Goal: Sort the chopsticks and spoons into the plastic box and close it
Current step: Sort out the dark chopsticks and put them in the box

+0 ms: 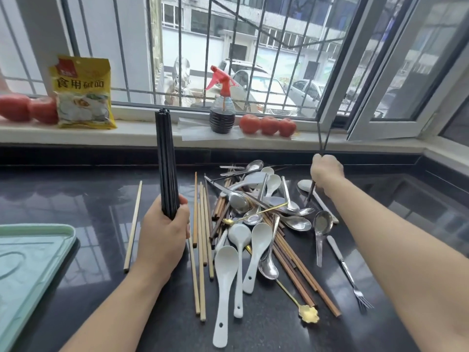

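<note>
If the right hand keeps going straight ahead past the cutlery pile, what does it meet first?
Probably the black raised counter edge below the white windowsill; the right hand, gripping dark chopsticks, has bare counter ahead. Depth is unclear.

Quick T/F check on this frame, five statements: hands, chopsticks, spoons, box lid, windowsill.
1. The left hand grips a bundle of black chopsticks standing upright. True.
2. The right hand is open and holds nothing. False: it grips dark chopsticks above the pile.
3. White spoons lie on the countertop among metal spoons. True.
4. The spray bottle on the windowsill has a blue trigger head. False: the head is red.
5. The pale green lid lies on top of the cutlery pile. False: it sits apart at the left edge, clear of the pile.
</note>
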A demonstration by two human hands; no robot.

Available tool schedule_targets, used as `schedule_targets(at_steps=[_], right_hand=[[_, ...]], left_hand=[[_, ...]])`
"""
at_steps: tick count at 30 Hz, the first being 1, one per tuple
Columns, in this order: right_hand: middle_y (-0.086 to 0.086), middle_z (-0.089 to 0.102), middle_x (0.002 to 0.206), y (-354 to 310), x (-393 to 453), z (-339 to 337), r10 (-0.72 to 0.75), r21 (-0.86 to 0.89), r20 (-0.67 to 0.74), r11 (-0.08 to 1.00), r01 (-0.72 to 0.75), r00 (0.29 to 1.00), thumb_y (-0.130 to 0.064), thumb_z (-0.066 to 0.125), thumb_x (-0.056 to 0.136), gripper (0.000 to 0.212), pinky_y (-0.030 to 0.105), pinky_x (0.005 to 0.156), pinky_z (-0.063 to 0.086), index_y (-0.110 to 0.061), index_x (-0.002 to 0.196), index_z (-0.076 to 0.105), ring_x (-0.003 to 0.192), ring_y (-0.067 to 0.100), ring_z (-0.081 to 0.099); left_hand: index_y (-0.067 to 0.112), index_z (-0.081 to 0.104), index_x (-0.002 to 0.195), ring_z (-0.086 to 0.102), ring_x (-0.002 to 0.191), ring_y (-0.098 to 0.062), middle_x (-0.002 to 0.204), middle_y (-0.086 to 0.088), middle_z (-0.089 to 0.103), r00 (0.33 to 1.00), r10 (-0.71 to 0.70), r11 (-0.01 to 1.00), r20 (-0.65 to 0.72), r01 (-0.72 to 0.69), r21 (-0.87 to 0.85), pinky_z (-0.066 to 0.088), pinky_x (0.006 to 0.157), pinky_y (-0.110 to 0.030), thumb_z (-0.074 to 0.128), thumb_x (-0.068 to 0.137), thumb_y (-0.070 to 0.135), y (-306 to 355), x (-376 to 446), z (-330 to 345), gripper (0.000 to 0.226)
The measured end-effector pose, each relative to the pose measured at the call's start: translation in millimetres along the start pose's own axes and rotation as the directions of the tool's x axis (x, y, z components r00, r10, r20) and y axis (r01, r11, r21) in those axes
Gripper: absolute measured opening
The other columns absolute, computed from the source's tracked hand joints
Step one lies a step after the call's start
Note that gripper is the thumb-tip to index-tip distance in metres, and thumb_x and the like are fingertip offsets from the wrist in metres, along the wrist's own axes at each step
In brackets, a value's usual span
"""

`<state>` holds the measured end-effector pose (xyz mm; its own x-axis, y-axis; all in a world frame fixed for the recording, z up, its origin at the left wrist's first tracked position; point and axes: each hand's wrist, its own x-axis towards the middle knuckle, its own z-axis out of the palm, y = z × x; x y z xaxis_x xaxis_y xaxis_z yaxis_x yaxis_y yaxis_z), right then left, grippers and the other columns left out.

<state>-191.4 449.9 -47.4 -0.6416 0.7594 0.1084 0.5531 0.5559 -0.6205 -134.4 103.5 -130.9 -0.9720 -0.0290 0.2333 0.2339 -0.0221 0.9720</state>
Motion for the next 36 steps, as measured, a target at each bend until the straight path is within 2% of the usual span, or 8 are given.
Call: schedule_targets(at_steps=[5, 10, 14, 17, 22, 28, 33, 36], right_hand=[[0.008, 0.062, 0.101, -44, -80, -31, -0.251, 0.556, -0.133, 0.782, 0.282, 0.959, -0.029, 0.032, 0.111, 0.032, 0.033, 0.074, 0.055, -0.007, 0.109, 0.056, 0.1, 0.029, 0.063], [0.019, 0.074, 0.107, -54, -222, -14, -0.533, 0.948, 0.236, 0.311, -0.071, 0.813, -0.007, 0.034, 0.109, 0.02, 0.046, 0.092, 0.059, -0.007, 0.118, 0.052, 0.102, 0.032, 0.073], [0.01, 0.072, 0.12, -53, -283, 35, -0.565, 0.915, 0.363, 0.364, -0.171, 0.741, -0.014, 0.036, 0.11, 0.016, 0.048, 0.085, 0.06, -0.016, 0.109, 0.052, 0.115, 0.021, 0.068], [0.007, 0.069, 0.106, -56, -301, 62, -0.598, 0.867, 0.212, 0.48, 0.133, 0.773, -0.019, 0.043, 0.106, 0.013, 0.055, 0.088, 0.055, -0.02, 0.102, 0.055, 0.1, 0.021, 0.067], [-0.008, 0.067, 0.097, -52, -311, 72, -0.653, 0.852, 0.116, 0.452, 0.263, 0.748, -0.011, 0.042, 0.106, 0.02, 0.04, 0.093, 0.053, -0.021, 0.115, 0.057, 0.096, 0.011, 0.065], [-0.025, 0.063, 0.094, -52, -308, 73, -0.692, 0.852, 0.191, 0.469, 0.232, 0.696, -0.019, 0.039, 0.109, 0.025, 0.021, 0.092, 0.048, -0.037, 0.109, 0.057, 0.097, -0.002, 0.061], [-0.019, 0.06, 0.106, -52, -312, 72, -0.822, 0.798, 0.122, 0.414, 0.438, 0.556, -0.025, 0.036, 0.11, 0.031, 0.032, 0.098, 0.047, -0.017, 0.12, 0.064, 0.108, 0.006, 0.059], [-0.025, 0.061, 0.111, -53, -313, 68, -0.846, 0.803, 0.083, 0.37, 0.467, 0.527, -0.019, 0.035, 0.11, 0.035, 0.018, 0.098, 0.043, -0.015, 0.131, 0.062, 0.113, -0.005, 0.056]], left_hand=[[0.007, 0.057, 0.094, 0.051, 0.06, -0.023, 0.068, -0.008, 0.056, 1.0, -0.025, 0.999, 0.019, 0.026, -0.047, 0.045, 0.054, -0.035, 0.055, 0.101, 0.005, 8, -4, -3, 0.008], [0.002, 0.057, 0.1, 0.073, 0.074, -0.032, 0.086, -0.016, 0.075, 0.988, -0.092, 0.986, 0.127, 0.107, -0.124, 0.055, 0.062, -0.041, 0.055, 0.101, 0.001, 34, -24, -14, 0.002], [0.003, 0.06, 0.095, 0.072, 0.069, -0.017, 0.072, -0.003, 0.071, 0.986, -0.025, 0.997, 0.166, 0.036, -0.061, 0.063, 0.065, -0.038, 0.059, 0.1, 0.001, 43, -50, -27, 0.006], [0.015, 0.068, 0.096, 0.065, 0.061, -0.007, 0.067, 0.005, 0.069, 0.985, 0.023, 1.0, 0.171, -0.022, -0.006, 0.057, 0.053, -0.026, 0.058, 0.1, 0.001, 42, -60, -40, 0.018], [0.037, 0.073, 0.094, 0.064, 0.068, -0.029, 0.076, -0.015, 0.067, 0.963, -0.015, 0.998, 0.269, 0.031, -0.057, 0.056, 0.057, -0.047, 0.057, 0.102, 0.006, 43, -61, -54, 0.037], [0.014, 0.061, 0.101, 0.064, 0.066, -0.003, 0.07, 0.009, 0.069, 0.912, 0.024, 1.0, 0.409, -0.015, -0.024, 0.052, 0.057, -0.018, 0.052, 0.101, -0.005, 46, -58, -55, 0.021], [0.025, 0.065, 0.083, 0.066, 0.068, -0.008, 0.073, 0.002, 0.071, 0.957, 0.081, 0.987, 0.279, -0.117, 0.114, 0.053, 0.059, -0.025, 0.062, 0.092, -0.01, 36, -51, -59, 0.035], [0.012, 0.069, 0.082, 0.068, 0.069, -0.011, 0.077, -0.009, 0.072, 0.98, 0.077, 0.989, 0.185, -0.099, 0.113, 0.055, 0.059, -0.026, 0.063, 0.087, -0.011, 33, -45, -56, 0.024]])
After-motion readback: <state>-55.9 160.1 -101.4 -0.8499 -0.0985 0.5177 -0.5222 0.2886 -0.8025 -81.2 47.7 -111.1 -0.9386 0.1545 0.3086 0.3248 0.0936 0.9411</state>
